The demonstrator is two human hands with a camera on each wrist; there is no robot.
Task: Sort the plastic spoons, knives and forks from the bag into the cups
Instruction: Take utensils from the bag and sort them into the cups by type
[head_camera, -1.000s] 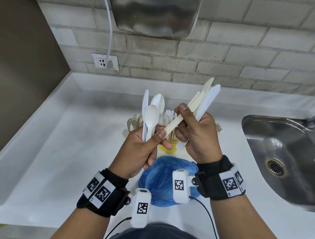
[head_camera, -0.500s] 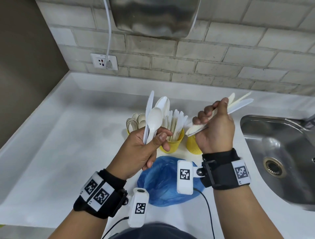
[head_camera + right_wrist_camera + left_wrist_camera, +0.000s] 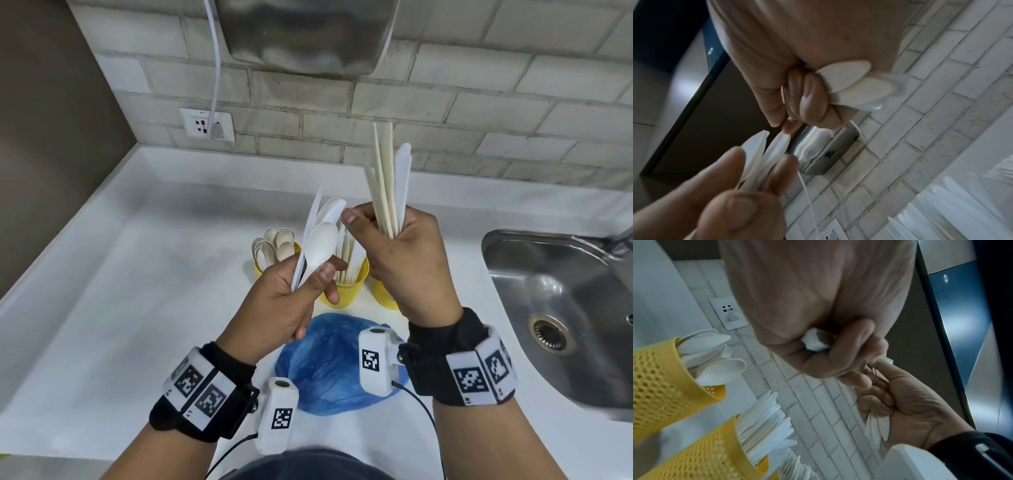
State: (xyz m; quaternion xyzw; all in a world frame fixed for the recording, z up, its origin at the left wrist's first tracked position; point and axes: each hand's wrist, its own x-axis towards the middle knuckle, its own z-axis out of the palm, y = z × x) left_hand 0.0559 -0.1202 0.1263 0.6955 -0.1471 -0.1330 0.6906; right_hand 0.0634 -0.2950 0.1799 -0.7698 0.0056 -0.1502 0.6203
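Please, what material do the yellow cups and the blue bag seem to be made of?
The cups look like matte moulded plastic: their walls are pierced with regular rows of small holes and end in a smooth solid rim. The bag looks like thin glossy plastic film: it lies crumpled on the counter, faintly translucent, with soft shiny wrinkles.

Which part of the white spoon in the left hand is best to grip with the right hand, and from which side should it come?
Probably pinch the bowl of the white spoon from above. It stands upright over the left hand, whose fingers hide the handle, so only the bowl is free. A white knife lies against it, so pinch the bowl alone.
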